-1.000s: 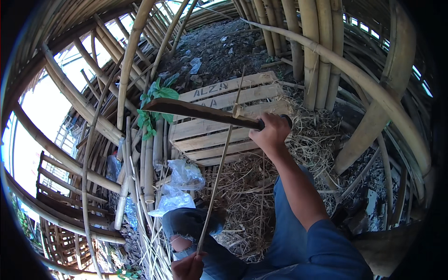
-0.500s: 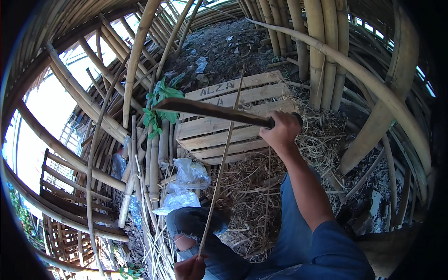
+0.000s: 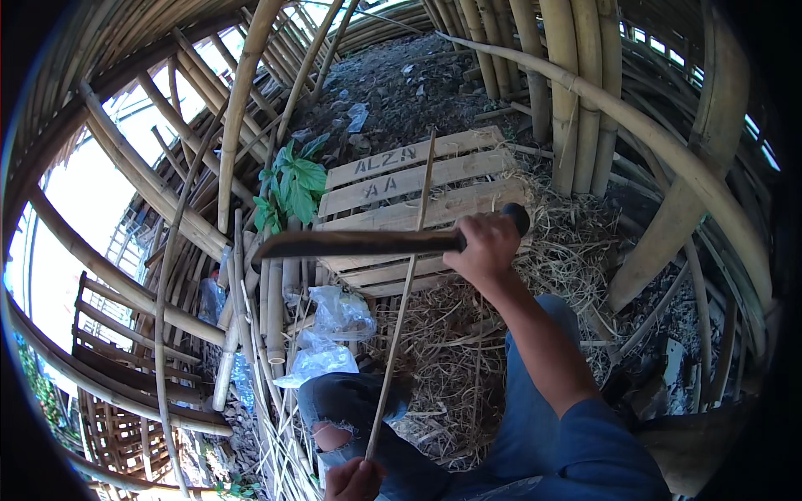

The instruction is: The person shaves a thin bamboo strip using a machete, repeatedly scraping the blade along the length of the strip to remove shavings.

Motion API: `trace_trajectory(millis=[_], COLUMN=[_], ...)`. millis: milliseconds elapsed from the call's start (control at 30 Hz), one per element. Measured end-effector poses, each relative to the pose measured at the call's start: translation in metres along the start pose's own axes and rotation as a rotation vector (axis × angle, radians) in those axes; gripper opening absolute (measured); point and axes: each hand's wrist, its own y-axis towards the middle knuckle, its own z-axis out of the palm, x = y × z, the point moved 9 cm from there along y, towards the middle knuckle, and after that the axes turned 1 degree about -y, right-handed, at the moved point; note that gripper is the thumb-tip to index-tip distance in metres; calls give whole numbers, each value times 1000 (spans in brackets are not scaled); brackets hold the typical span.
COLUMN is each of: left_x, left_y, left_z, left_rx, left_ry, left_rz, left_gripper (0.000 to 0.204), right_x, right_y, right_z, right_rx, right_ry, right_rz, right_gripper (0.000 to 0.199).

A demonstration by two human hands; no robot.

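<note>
My right hand [image 3: 487,249] is wrapped round the dark handle of a machete [image 3: 359,243]. Its long brown blade points left and lies across a thin bamboo strip [image 3: 398,334]; whether the two touch I cannot tell. Down at the lower edge, my left hand [image 3: 354,480] is closed on the near end of that strip. The strip slants up and away, its far end in front of a slatted wooden crate [image 3: 418,200]. Beneath the blade's tip side are bamboo poles, and pale shavings [image 3: 451,367] cover the ground between my legs.
Crumpled clear plastic bags [image 3: 322,359] lie left of my knee, near a bundle of split bamboo strips [image 3: 280,442]. A leafy green plant [image 3: 292,188] grows beside the crate. Thick bamboo poles [image 3: 576,92] stand at the back right, and a long curved pole [image 3: 643,125] crosses there.
My right hand has drawn the machete nearer and slightly left along the strip, its blade now almost level. My left hand has shifted a little right with the strip.
</note>
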Motion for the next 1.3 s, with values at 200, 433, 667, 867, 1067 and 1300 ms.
trace_trajectory(millis=[200,433,667,867,1067,1300], left_x=[28,-15,23,-24,-12,-27], left_y=[3,-13,0,-22,-22,-32], left_z=[-27,3,-20,6,-6,3], left_rx=[27,-50,-16,-61,-11,-116], left_ry=[208,62,-182,973,447,1027], left_rz=[65,36,-17,494,350,538], left_gripper=[20,13,19,24,23,10], right_x=[-41,-12,-13,-49,-26,-38], right_y=[-3,-1,0,-1,5,3], right_z=[1,-3,0,1,2,0], right_rx=[-36,-40,-67,-58,-64,-102], right_ry=[-95,80,-1,-79,20,-26], right_rz=[247,109,91,249,169,233], right_gripper=[28,31,28,27,24,18])
